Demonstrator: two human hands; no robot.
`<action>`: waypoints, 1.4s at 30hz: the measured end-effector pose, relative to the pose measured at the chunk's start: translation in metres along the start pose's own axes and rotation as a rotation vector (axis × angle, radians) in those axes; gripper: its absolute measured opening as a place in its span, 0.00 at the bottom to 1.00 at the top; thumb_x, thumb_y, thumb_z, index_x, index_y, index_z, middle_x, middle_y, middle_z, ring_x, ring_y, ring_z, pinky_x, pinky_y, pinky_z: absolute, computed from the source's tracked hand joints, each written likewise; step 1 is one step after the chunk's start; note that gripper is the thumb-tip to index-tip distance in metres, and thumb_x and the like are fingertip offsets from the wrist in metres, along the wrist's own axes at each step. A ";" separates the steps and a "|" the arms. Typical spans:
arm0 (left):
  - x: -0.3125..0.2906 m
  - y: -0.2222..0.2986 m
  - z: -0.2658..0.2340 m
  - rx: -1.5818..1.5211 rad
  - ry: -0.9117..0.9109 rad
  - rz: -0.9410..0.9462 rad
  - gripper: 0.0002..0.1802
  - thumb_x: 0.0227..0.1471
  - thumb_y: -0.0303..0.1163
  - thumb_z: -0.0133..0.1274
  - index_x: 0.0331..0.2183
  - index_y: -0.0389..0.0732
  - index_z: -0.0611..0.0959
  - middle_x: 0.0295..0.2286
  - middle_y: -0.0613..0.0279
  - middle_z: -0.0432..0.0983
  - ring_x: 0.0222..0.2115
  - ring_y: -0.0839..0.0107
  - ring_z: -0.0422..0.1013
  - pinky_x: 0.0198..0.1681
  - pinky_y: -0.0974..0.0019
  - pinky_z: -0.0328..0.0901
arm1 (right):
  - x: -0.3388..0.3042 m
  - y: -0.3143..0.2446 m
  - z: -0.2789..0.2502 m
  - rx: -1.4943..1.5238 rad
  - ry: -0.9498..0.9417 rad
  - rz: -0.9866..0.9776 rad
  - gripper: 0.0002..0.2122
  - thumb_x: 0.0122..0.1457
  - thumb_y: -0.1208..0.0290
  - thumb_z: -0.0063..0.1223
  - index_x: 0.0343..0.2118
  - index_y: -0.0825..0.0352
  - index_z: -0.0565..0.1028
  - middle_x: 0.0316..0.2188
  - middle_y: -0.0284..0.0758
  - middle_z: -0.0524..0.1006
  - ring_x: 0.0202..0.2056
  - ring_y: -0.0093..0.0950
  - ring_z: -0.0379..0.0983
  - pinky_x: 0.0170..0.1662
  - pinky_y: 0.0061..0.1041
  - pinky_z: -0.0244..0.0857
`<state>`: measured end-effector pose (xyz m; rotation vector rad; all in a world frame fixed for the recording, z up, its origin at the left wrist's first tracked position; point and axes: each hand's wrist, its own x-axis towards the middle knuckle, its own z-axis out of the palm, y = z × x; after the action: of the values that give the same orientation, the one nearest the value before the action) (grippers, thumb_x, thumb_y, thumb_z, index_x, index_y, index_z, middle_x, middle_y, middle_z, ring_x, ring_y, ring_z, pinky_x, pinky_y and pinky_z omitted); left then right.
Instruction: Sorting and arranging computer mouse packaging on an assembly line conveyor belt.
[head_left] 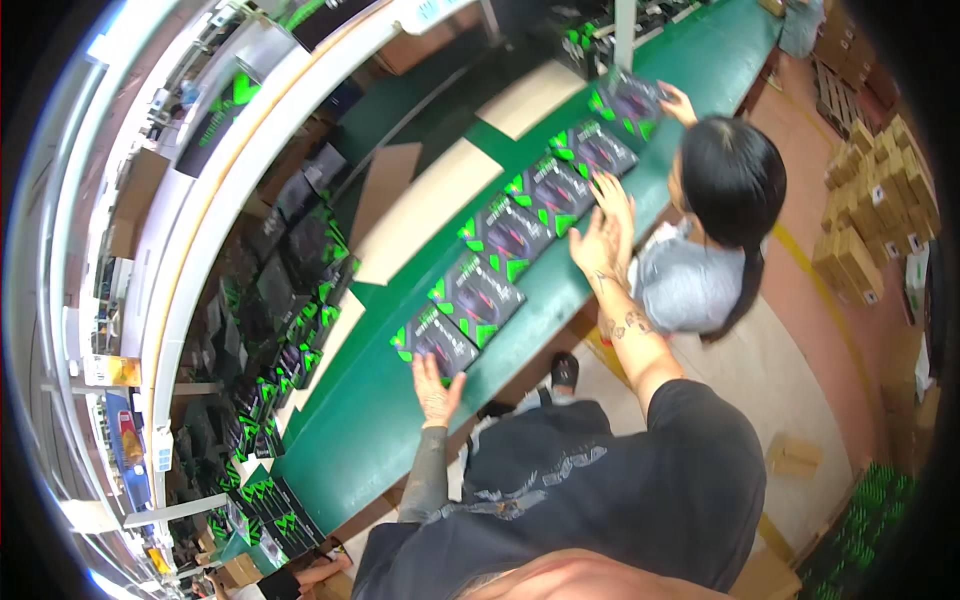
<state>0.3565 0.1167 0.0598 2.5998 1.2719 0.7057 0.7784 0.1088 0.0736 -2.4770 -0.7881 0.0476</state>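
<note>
A slanting row of several flat black-and-green boxes lies on the green workbench in front of me. My left hand rests, fingers stretched, against the near edge of the lowest box. Up the row come a second box, a third box and a fourth box. My right hand is open beside the row's near side, by the fourth box, overlapping a co-worker's hand. Whether it touches a box, I cannot tell. The co-worker's other hand is at the farthest box.
Pale cardboard sheets lie along the green bench behind the row. More black-and-green boxes crowd the left. A co-worker stands close on my right. Brown cartons are stacked on the floor at far right.
</note>
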 end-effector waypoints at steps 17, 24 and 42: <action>-0.031 0.037 0.051 0.266 -0.224 -0.347 0.54 0.36 0.72 0.45 0.58 0.49 0.56 0.58 0.48 0.44 0.59 0.48 0.40 0.58 0.44 0.36 | 0.127 0.111 0.052 -0.192 0.071 0.038 0.29 0.59 0.50 0.36 0.60 0.61 0.51 0.60 0.53 0.44 0.60 0.48 0.42 0.60 0.41 0.42; -0.037 0.021 0.042 0.318 -0.277 -0.386 0.54 0.36 0.72 0.45 0.58 0.47 0.56 0.58 0.48 0.44 0.59 0.47 0.40 0.58 0.43 0.38 | 0.202 0.088 0.055 -0.224 0.550 -0.262 0.29 0.59 0.50 0.34 0.60 0.62 0.51 0.60 0.51 0.46 0.61 0.45 0.43 0.60 0.43 0.40; -0.066 0.014 0.023 0.200 -0.373 -0.228 0.54 0.36 0.68 0.49 0.57 0.44 0.58 0.57 0.46 0.45 0.58 0.45 0.42 0.57 0.43 0.38 | 0.091 0.146 0.032 -0.282 0.148 -0.376 0.35 0.50 0.45 0.47 0.52 0.73 0.62 0.52 0.55 0.61 0.55 0.48 0.55 0.58 0.42 0.46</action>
<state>0.3431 0.0580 0.0217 2.5107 1.5388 0.0521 0.9250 0.0739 -0.0162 -2.5040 -1.2510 -0.4032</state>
